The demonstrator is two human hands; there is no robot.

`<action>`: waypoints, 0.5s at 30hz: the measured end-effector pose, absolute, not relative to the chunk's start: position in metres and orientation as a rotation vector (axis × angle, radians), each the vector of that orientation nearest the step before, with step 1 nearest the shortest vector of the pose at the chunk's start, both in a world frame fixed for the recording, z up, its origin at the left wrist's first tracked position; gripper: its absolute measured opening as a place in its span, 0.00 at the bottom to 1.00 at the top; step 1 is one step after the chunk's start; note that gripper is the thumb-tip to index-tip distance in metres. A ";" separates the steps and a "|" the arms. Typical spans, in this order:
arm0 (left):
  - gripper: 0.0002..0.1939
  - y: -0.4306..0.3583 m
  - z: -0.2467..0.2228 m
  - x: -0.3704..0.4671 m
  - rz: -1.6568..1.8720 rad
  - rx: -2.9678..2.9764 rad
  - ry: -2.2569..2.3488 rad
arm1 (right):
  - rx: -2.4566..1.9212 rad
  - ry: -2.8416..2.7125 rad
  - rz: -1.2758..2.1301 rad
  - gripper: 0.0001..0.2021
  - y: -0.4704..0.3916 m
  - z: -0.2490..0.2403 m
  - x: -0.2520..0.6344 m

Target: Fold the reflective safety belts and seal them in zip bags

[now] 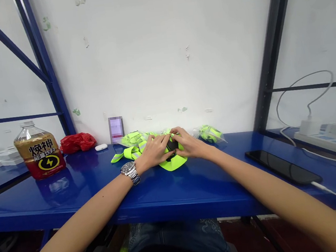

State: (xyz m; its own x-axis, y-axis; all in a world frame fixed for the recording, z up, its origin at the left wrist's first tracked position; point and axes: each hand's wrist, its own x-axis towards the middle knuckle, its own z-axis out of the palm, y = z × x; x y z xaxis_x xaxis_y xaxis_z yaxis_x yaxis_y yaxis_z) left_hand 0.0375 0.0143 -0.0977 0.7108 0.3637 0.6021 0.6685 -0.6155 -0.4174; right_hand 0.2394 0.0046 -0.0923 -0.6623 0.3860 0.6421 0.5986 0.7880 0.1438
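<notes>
Fluorescent yellow-green reflective strapping [174, 164] lies bunched on the blue table, with a wide loop curving toward me. My left hand [155, 150], with a metal watch [130, 171] on its wrist, is closed on the left side of the bunch. From the other side my right hand [186, 142] pinches it, thumb and fingers bent around its edge. Between both hands shows a black piece [172, 145] of the strapping, its exact kind partly hidden by the fingers. A loose strap end [128, 153] with a silvery stripe trails out left of my left hand.
Clear bags of similar strapping lie behind my left hand [135, 137] and to the right [210, 134]. Leftward are a drink bottle [40, 152], red plastic bag [78, 142], white case [101, 147] and upright phone [116, 130]. A cabled phone [283, 165] and power strip [335, 138] lie right.
</notes>
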 end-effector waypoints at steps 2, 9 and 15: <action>0.29 0.014 -0.097 0.038 -0.621 -2.259 -0.797 | -0.702 -2.362 -0.485 0.16 0.005 -0.092 0.238; 0.27 0.014 -0.093 0.032 -0.672 -2.201 -0.853 | -0.919 -2.302 -0.552 0.27 0.006 -0.093 0.247; 0.30 0.019 -0.091 0.021 -0.676 -2.236 -0.867 | -1.262 -2.356 -0.442 0.28 0.013 -0.089 0.276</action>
State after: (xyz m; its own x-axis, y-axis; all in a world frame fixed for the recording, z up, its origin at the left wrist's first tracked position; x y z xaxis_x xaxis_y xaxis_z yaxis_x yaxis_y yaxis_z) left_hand 0.0207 0.0193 -0.0913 0.6506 0.3965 0.6477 0.7249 -0.5786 -0.3739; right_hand 0.2759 0.0128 -0.0887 -0.4940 0.7043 0.5098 0.8412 0.5353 0.0756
